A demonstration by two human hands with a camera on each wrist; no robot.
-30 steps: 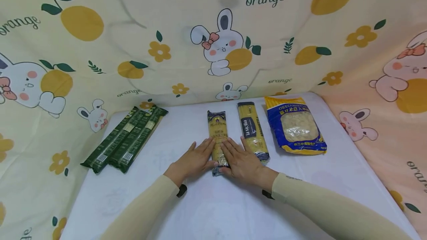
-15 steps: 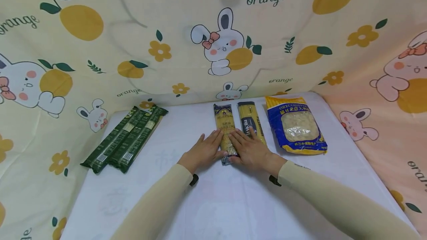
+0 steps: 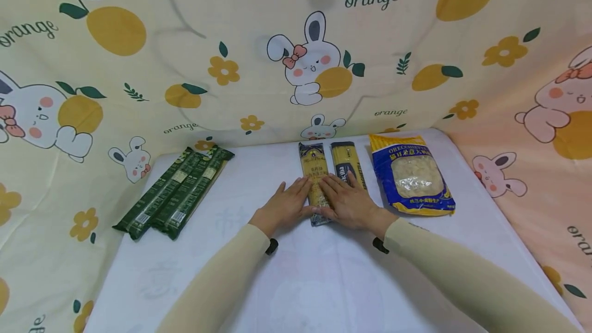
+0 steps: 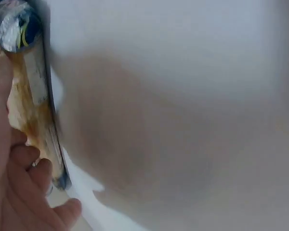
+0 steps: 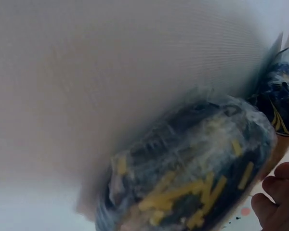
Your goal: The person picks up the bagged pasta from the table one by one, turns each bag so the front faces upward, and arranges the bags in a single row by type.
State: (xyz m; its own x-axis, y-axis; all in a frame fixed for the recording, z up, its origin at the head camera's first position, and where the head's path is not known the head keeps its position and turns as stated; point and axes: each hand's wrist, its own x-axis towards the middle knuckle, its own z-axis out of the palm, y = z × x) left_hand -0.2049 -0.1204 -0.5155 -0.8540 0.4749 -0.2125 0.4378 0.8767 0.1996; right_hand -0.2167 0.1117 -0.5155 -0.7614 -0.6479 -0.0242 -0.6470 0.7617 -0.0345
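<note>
Both hands lie on a slim gold pack of pasta (image 3: 313, 161) with a dark blue top, which rests lengthwise on the white table. My left hand (image 3: 285, 207) touches its left side, fingers extended. From the right, my right hand (image 3: 351, 203) presses on it with straight fingers, and the thumbs meet near its lower end. Beside it lies a yellow and navy spaghetti pack (image 3: 344, 153), its lower part hidden by my right hand. In the left wrist view the gold pack (image 4: 33, 96) runs along the left hand's fingers (image 4: 26, 166).
Two long green packs (image 3: 173, 191) lie slanted side by side on the left of the white table (image 3: 277, 287). A blue and yellow bag of orecchiette (image 3: 413, 176) lies at the right. A printed cloth (image 3: 240, 30) hangs behind the table.
Both hands have slid the gold pasta pack rightward and slightly away, close to the spaghetti pack. In the last half second they have barely moved. The other packs stay in place.
</note>
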